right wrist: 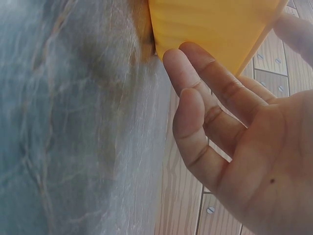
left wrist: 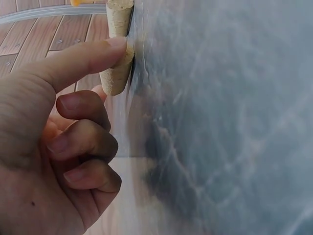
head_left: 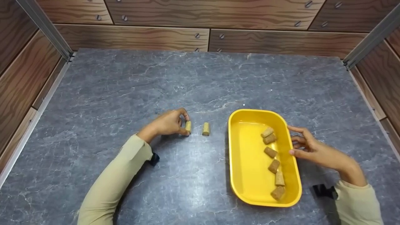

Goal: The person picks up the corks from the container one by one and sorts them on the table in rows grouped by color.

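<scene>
My left hand [head_left: 168, 122] holds a small tapered cork [head_left: 188, 126] at the table surface, the thumb and index finger at its two ends. In the left wrist view the thumb [left wrist: 83, 61] covers part of this cork [left wrist: 116, 78], and the other fingers are curled beneath. Just right of it lies a second cork [head_left: 206, 128]. My right hand [head_left: 315, 150] rests against the right side of a yellow tray [head_left: 233, 150], its fingers loosely bent and the thumb at the rim. Several corks [head_left: 270, 152] lie inside the tray along its right half.
The grey marbled tabletop [head_left: 175, 81] spreads around the hands. Wood-patterned walls [head_left: 162, 37] stand at the back and both sides, with metal posts [head_left: 51, 34] at the corners. A black wrist strap piece [head_left: 325, 191] hangs by the right sleeve.
</scene>
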Available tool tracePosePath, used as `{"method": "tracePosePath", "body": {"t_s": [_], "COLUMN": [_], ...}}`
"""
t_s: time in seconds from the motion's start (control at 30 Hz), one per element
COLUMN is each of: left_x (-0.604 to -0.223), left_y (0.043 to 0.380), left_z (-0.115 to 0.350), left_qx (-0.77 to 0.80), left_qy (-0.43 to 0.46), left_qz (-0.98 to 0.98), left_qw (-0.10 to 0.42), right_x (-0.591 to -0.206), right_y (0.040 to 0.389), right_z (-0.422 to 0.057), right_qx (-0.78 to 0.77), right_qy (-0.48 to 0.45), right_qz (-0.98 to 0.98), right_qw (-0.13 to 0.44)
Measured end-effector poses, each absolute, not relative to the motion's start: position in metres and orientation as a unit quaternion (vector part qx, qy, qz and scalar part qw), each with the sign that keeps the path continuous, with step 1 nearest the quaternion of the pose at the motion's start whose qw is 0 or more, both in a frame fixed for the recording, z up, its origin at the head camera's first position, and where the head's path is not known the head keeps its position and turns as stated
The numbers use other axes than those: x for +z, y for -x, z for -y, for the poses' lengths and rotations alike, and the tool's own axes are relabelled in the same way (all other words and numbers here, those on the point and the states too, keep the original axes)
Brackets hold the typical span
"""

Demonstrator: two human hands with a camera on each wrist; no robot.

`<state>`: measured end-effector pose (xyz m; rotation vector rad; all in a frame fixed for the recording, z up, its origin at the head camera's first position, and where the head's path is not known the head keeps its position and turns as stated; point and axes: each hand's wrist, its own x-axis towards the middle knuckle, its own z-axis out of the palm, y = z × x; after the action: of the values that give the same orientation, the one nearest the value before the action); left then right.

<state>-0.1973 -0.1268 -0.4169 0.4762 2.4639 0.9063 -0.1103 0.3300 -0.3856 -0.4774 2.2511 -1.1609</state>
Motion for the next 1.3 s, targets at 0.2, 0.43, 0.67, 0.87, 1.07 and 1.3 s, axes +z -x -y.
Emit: {"method": "tracePosePath", "body": {"t_s": [0.2,0.43,0.67,0.87,1.07,1.3], "left_x": [-0.417,-0.417,-0.403,-0.383,-0.371,-0.366], "left_y": [0.196,0.197,0.195,0.192,0.187,0.182], "left_z": [0.127,0.129,0.134,0.136,0.131,0.116], "left_qx": [0.323,0.348,0.369,0.398,0.413,0.444], "left_qy": [-0.17,-0.172,-0.171,-0.176,-0.198,-0.225], "left_qz": [-0.898,-0.886,-0.881,-0.868,-0.859,-0.841], "left_qw": [0.246,0.252,0.243,0.237,0.23,0.214], "right_x": [-0.386,-0.387,-0.386,-0.386,-0.386,-0.385], "right_y": [0.111,0.111,0.11,0.11,0.111,0.111], "right_z": [-0.331,-0.33,-0.33,-0.33,-0.331,-0.329], "right_qx": [-0.432,-0.429,-0.425,-0.421,-0.424,-0.42], "right_qy": [0.179,0.183,0.174,0.172,0.184,0.176], "right_qz": [-0.839,-0.842,-0.846,-0.848,-0.843,-0.847], "right_qw": [0.278,0.272,0.271,0.271,0.277,0.276]}}
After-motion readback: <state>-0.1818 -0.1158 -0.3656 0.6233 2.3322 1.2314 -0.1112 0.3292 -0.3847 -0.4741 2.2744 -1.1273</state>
